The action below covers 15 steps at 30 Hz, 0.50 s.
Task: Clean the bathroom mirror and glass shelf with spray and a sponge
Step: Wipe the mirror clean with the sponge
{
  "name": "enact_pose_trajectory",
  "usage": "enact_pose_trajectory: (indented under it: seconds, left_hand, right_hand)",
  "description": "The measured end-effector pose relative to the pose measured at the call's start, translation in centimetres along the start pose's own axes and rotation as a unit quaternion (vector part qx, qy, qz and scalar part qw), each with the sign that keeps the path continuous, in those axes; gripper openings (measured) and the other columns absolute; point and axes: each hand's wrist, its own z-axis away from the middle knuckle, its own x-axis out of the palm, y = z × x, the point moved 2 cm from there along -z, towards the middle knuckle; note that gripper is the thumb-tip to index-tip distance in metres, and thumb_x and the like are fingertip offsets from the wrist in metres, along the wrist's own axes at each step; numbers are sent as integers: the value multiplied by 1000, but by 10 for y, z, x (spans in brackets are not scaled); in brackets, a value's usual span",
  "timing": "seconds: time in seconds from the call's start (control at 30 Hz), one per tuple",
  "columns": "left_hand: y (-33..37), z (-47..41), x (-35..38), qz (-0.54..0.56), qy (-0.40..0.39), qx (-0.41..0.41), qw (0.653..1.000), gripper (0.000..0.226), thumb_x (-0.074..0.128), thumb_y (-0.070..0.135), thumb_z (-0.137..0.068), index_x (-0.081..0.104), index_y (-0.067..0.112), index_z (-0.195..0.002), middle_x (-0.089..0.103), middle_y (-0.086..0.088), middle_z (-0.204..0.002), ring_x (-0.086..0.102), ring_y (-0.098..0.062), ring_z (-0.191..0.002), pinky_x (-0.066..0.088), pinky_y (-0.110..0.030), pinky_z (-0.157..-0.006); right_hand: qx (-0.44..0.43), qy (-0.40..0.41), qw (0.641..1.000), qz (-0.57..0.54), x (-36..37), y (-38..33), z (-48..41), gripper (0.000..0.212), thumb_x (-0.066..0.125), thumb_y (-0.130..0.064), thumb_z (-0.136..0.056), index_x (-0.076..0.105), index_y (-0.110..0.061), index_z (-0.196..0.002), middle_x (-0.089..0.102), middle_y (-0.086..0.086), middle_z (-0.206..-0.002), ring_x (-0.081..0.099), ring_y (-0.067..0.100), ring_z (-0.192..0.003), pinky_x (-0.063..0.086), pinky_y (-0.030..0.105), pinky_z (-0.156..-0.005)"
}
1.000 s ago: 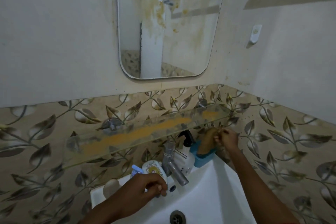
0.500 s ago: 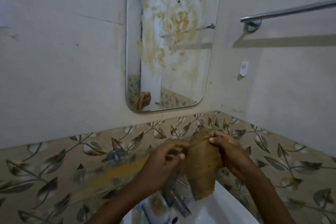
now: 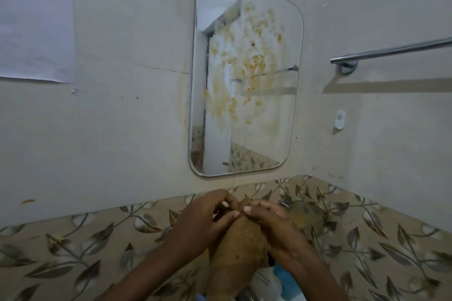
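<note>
A rounded wall mirror hangs ahead, smeared with orange-brown stains across its upper and middle glass. Below it, my left hand and my right hand both pinch the top edge of a brown, limp sponge cloth that hangs down between them. The glass shelf shows only as a blurred orange-stained patch just right of my right hand; most of it is hidden behind my hands. No spray bottle can be made out.
A chrome towel bar runs along the right wall. A small white hook is fixed below it. Leaf-patterned tiles line the lower wall. A blue holder and a bit of white sink show at the bottom edge.
The view has tilted up, so the whole mirror shows and the sink has dropped out of frame. My left hand came off the sink items and joined my right on the lifted cloth.
</note>
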Motion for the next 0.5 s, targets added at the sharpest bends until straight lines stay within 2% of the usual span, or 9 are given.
enact_pose_trajectory:
  seconds: [0.13, 0.2, 0.3, 0.4, 0.5]
  left_hand:
    - [-2, 8, -1, -30, 8, 9, 999, 22, 46, 58, -76, 55, 42, -87, 61, 21, -95, 57, 1, -91, 50, -19, -74]
    - [-2, 8, -4, -47, -3, 29, 998, 14, 48, 56, -76, 53, 45, -82, 59, 23, -93, 55, 1, -90, 46, -15, -72]
    - [-2, 6, -7, -72, -30, 45, 996, 11, 46, 53, -79, 48, 43, -77, 55, 23, -89, 52, 0, -87, 42, -20, -76]
    - [-1, 7, -11, 6, -52, 20, 998, 16, 42, 52, -85, 49, 38, -82, 58, 16, -95, 55, -4, -97, 45, -30, -86]
    - [0, 6, -13, 70, -54, -15, 996, 16, 36, 53, -88, 45, 42, -84, 61, 11, -97, 56, -3, -96, 49, -30, -83]
  right_hand:
    - [0, 38, 998, -50, 12, 2, -1, 11, 59, -1, -80, 62, -2, -69, 66, 11, -65, 64, 19, -59, 53, 26, -54]
    - [-2, 51, 997, -52, 13, 0, -3, 14, 59, 0, -81, 61, -2, -67, 65, 12, -63, 62, 19, -57, 51, 27, -53]
    - [17, 43, 996, -78, 15, 2, -4, 19, 57, 0, -81, 58, -4, -63, 63, 12, -58, 59, 20, -52, 49, 28, -52]
    - [23, 39, 996, -71, 11, 2, -4, 17, 56, -3, -84, 59, -5, -67, 63, 11, -60, 59, 20, -55, 48, 30, -56]
    - [4, 44, 999, -18, 8, 2, -4, 15, 54, -5, -86, 63, -5, -74, 65, 10, -66, 61, 18, -60, 49, 29, -59]
